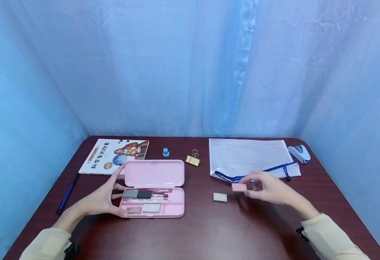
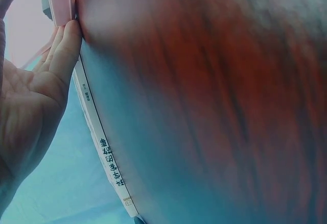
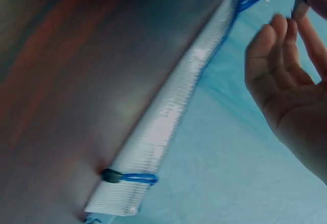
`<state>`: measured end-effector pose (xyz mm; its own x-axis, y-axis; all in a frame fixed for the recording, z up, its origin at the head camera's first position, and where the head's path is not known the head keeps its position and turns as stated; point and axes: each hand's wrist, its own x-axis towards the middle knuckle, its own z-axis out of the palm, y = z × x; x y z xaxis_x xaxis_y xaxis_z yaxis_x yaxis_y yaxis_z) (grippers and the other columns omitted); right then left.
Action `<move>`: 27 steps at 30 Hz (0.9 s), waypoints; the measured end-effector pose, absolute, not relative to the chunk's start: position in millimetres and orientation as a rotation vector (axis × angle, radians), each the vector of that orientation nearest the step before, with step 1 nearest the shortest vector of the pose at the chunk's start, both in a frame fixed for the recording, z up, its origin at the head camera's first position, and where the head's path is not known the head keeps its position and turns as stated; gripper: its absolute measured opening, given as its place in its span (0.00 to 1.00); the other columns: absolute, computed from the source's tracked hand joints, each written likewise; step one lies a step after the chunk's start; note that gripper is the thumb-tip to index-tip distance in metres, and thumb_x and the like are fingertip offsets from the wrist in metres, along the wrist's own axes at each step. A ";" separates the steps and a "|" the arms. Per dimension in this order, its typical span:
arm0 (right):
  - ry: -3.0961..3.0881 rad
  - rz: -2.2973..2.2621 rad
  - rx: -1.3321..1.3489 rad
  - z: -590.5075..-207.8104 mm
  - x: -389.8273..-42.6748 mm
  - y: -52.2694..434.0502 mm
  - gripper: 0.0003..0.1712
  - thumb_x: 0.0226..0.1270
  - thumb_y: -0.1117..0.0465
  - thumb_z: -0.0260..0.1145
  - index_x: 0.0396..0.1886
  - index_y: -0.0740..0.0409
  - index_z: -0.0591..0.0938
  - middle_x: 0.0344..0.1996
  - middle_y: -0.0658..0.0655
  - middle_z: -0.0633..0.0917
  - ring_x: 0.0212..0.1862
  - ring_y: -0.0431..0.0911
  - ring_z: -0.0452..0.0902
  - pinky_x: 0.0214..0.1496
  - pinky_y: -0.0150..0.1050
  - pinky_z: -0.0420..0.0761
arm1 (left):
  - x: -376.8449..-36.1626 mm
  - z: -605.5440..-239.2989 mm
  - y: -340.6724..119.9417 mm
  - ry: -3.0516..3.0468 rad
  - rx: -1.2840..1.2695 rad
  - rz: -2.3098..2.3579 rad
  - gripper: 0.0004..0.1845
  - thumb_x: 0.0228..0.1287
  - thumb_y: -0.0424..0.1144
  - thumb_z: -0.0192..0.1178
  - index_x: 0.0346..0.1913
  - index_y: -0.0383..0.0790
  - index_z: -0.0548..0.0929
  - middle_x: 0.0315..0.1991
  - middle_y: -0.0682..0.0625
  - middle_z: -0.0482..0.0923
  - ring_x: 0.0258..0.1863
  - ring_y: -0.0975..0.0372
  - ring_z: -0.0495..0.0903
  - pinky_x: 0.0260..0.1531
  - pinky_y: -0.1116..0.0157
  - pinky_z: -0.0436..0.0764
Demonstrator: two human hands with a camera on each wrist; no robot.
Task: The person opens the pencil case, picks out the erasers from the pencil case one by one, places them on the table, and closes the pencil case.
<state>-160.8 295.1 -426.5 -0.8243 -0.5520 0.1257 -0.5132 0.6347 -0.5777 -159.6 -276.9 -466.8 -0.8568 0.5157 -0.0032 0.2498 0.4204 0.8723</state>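
Right hand lifting pink eraser, left hand steadying open pencil case

Head: left hand [image 1: 103, 196] braces pink pencil case [image 1: 154, 187], fingers straight; right hand [image 1: 269, 187] pinches pink eraser [image 1: 239, 187] above worktop [image 1: 209, 231]; erasers already in tray, white eraser [image 1: 220, 197] still out. Left wrist: straight fingers [image 2: 64, 50] on case edge. Right wrist: fingertips [image 3: 301, 9] pinch eraser near mesh pouch [image 3: 168, 117].

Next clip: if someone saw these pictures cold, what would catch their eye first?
Probably the open pink pencil case at the table's centre-left, steadied at its left end by the left hand. Next, the right hand to its right, pinching a small pink eraser just above the dark red table, with a white eraser lying below it. A white mesh pouch lies behind.
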 end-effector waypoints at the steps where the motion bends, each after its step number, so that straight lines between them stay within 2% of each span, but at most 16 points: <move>1: 2.758 -0.936 -0.895 -429.1 -160.8 297.0 0.16 0.64 0.59 0.75 0.51 0.47 0.87 0.36 0.46 0.81 0.32 0.40 0.75 0.30 0.33 0.79 | -159.5 -467.7 -276.9 2.403 0.668 1.411 0.77 0.43 0.38 0.85 0.82 0.59 0.31 0.69 0.37 0.53 0.60 0.44 0.75 0.54 0.56 0.83; 11: 2.632 -0.885 -0.835 -450.5 -163.7 301.7 0.13 0.65 0.58 0.73 0.49 0.49 0.87 0.40 0.45 0.82 0.32 0.36 0.76 0.31 0.33 0.80 | -159.1 -467.8 -275.6 2.394 0.641 1.399 0.78 0.42 0.38 0.85 0.82 0.57 0.31 0.70 0.37 0.53 0.60 0.44 0.75 0.54 0.56 0.83; 20: 2.619 -0.858 -0.946 -460.6 -165.9 298.9 0.13 0.65 0.61 0.73 0.49 0.51 0.87 0.36 0.44 0.81 0.31 0.35 0.74 0.32 0.32 0.79 | -158.8 -467.3 -275.3 2.392 0.644 1.403 0.77 0.42 0.38 0.85 0.82 0.56 0.31 0.69 0.37 0.54 0.60 0.45 0.76 0.54 0.56 0.83; 27: 2.605 -0.813 -0.919 -456.3 -169.1 298.4 0.12 0.66 0.59 0.73 0.49 0.51 0.87 0.32 0.43 0.79 0.31 0.35 0.74 0.32 0.32 0.79 | -159.5 -466.3 -276.3 2.408 0.650 1.400 0.78 0.42 0.38 0.85 0.82 0.56 0.31 0.69 0.37 0.54 0.60 0.45 0.75 0.54 0.57 0.83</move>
